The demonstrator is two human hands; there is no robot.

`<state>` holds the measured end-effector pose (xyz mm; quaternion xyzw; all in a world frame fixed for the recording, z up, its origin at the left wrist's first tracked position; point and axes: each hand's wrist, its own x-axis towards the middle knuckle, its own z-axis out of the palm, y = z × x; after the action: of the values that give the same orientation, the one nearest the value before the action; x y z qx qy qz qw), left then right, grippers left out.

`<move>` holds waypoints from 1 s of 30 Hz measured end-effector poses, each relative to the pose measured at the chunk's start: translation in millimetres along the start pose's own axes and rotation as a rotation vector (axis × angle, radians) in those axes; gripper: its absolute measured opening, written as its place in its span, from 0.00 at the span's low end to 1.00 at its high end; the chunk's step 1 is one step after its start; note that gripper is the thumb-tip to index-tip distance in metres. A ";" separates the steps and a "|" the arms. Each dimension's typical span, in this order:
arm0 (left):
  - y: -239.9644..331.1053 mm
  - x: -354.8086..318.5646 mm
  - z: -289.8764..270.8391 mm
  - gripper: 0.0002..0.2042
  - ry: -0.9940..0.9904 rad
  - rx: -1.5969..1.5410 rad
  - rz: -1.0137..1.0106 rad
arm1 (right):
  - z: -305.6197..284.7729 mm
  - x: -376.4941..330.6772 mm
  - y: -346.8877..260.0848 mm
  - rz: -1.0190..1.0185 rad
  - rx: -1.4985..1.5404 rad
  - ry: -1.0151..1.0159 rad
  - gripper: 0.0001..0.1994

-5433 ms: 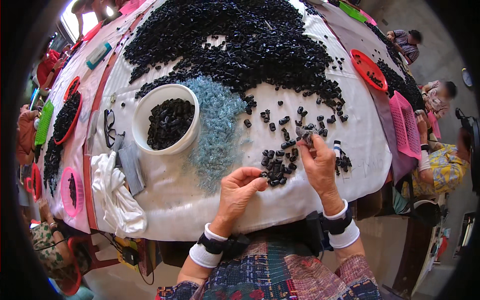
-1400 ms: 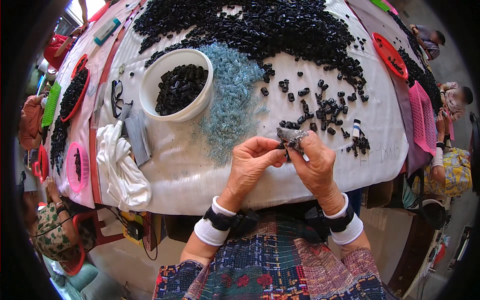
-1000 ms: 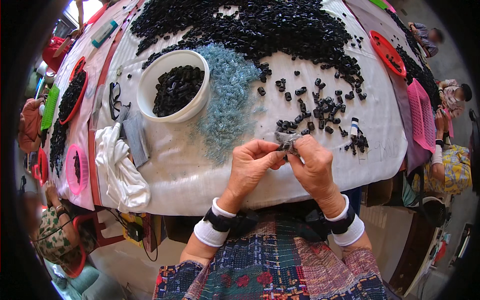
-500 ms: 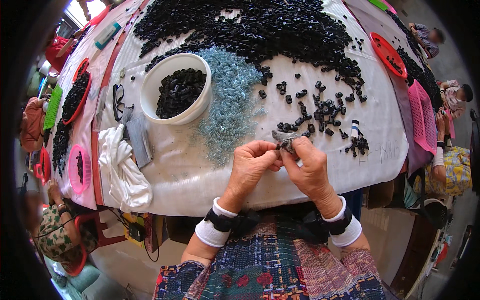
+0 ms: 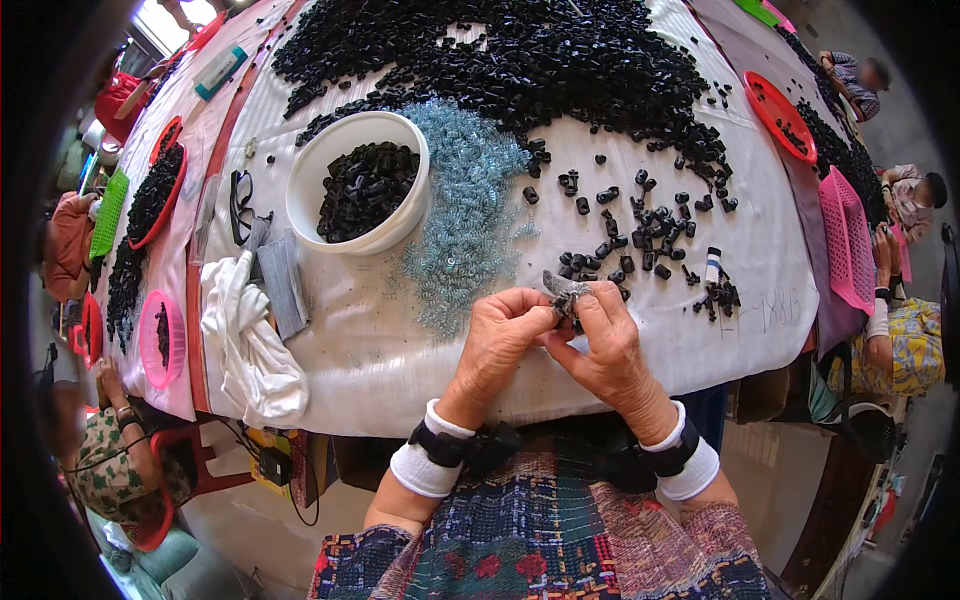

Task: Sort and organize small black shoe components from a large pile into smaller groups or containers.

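My left hand (image 5: 500, 338) and my right hand (image 5: 612, 345) meet over the near part of the white-covered table, fingertips pinched together. Between my right thumb and fingers is a crumpled dark grey scrap (image 5: 564, 285), perhaps cloth or film. The left fingertips close on a small dark piece at its edge, mostly hidden by the fingers. Just beyond my hands lie loose black plastic pieces (image 5: 655, 225), short and tubular. A heap of pale-blue, spring-like coils (image 5: 460, 200) spreads to the left. Beside it stands a white tub (image 5: 303, 205) holding more black pieces (image 5: 368, 192).
A large black heap (image 5: 490, 75) covers the far table. On the left are a white cloth (image 5: 245, 340), a grey folded cloth (image 5: 283, 285) and glasses (image 5: 240, 205). A small white-and-blue tube (image 5: 713, 265) stands at right. Other people sit along both sides near coloured baskets.
The view has shifted slightly, moving the table things a little right and down. My fingers have turned closer together around the grey scrap, and the dark piece is now more covered.
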<state>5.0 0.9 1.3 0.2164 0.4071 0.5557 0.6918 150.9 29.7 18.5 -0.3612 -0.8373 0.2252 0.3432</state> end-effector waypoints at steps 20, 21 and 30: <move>1.0 0.3 -8.3 0.07 -0.062 0.122 -0.061 | -6.0 0.6 8.6 -0.146 -0.111 0.065 0.13; 0.0 1.8 -10.1 0.07 -0.074 0.091 -0.067 | -4.4 0.5 9.4 -0.171 -0.109 0.073 0.13; 2.9 5.0 -9.7 0.05 -0.114 0.131 -0.100 | -7.7 2.2 8.4 -0.180 -0.104 0.101 0.13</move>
<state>-4.2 5.0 -3.7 0.2720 0.4126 0.4795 0.7252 159.3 37.8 19.3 -0.3125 -0.8586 0.1312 0.3846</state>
